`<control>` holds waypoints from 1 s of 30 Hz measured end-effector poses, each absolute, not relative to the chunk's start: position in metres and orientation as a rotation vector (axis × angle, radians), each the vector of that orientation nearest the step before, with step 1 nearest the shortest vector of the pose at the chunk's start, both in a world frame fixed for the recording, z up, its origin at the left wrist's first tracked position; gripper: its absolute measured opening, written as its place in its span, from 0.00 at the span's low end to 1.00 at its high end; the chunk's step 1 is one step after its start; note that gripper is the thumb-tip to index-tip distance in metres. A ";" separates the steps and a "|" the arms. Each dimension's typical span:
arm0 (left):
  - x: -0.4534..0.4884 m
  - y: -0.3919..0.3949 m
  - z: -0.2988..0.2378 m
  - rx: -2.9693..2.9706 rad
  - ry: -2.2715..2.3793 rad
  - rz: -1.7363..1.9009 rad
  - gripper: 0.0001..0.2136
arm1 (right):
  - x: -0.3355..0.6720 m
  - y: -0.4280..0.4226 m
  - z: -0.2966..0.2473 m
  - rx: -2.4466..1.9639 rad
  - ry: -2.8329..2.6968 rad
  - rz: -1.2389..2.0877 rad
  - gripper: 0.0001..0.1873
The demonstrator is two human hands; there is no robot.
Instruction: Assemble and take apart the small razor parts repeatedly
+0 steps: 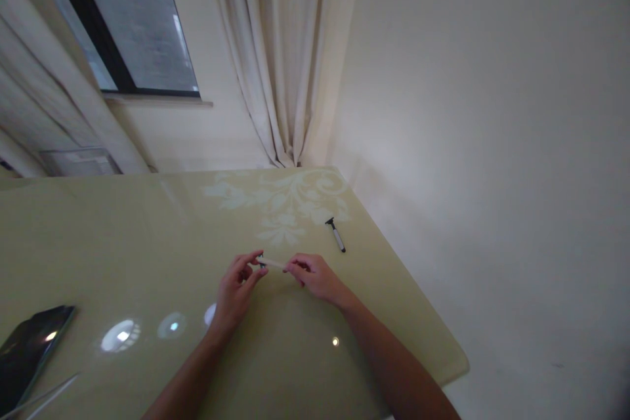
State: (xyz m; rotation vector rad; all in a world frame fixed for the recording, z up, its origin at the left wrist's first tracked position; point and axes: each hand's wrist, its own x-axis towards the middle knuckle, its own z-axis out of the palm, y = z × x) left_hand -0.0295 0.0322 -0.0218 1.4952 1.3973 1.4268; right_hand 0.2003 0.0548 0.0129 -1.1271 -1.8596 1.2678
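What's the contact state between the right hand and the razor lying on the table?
Apart. Head view shows bare table between the right hand and the loose razor; that hand and the left hand pinch the held razor instead.

I see one razor (272, 264): slim pale handle, small dark head at its left end. It runs roughly left to right, head end a touch higher. My left hand (235, 290) pinches the head end and my right hand (315, 277) pinches the handle's tail. The blade detail is too small to read.
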 end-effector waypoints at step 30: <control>-0.033 0.033 -0.025 1.490 1.388 1.390 0.22 | 0.196 0.054 0.011 -1.143 -1.790 1.191 0.16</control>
